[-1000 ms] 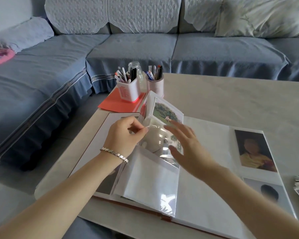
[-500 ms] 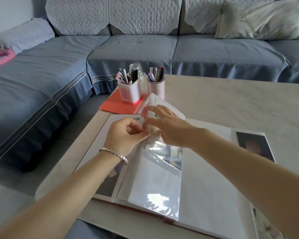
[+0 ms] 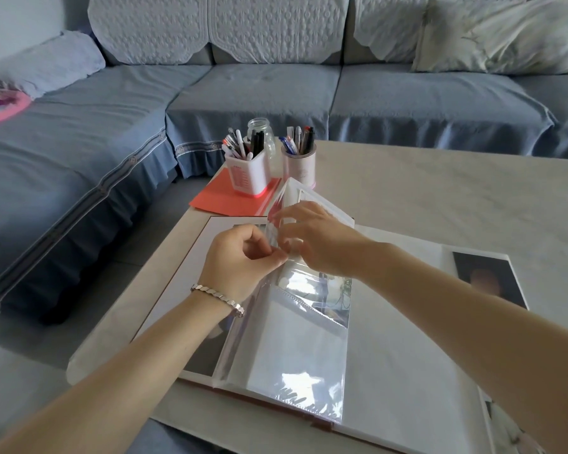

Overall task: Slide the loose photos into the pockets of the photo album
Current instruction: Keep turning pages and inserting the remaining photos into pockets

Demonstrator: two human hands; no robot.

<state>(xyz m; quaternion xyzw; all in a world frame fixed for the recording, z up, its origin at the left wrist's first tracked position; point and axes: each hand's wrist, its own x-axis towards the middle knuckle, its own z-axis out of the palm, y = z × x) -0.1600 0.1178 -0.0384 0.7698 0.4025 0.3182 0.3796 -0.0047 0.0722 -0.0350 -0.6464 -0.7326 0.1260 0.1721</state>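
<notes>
At the album's (image 3: 394, 377) raised middle leaf, the left hand (image 3: 241, 261) pinches the thin clear film of a pocket (image 3: 295, 280) while the right hand (image 3: 316, 244) curls its fingers round a glossy photo (image 3: 337, 291) half inside it, flat white pages spread on the pale marbled desk (image 3: 446, 204).

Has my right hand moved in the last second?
Yes. The right hand moved left and away, toward the pink pen cup, meeting the left hand at the raised album page.
</notes>
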